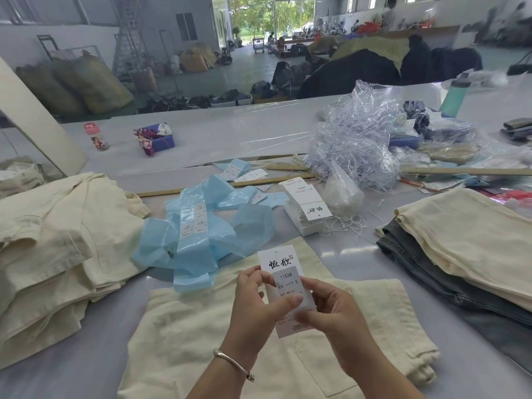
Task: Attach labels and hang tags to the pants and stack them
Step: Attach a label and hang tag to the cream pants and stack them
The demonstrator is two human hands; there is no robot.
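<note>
A white hang tag (pixel 283 269) with black characters and a grey size label reading 1103# S is held upright over cream pants (pixel 201 335) lying flat on the table in front of me. My left hand (pixel 256 306) pinches the tag's left edge, thumb across the label. My right hand (pixel 334 309) pinches its right side and lower part. A stack of white hang tags (pixel 302 205) with loose strings stands beyond, in the middle of the table. Blue label backing strips (pixel 201 234) lie crumpled to the left of that stack.
A pile of cream pants (pixel 57 240) lies at the left. Folded cream and grey pants (pixel 460 254) are stacked at the right. Crumpled clear plastic and string (pixel 357 139) sits behind, with wooden rulers (pixel 466 170), a small bottle (pixel 96 136) and a teal bottle (pixel 456 95).
</note>
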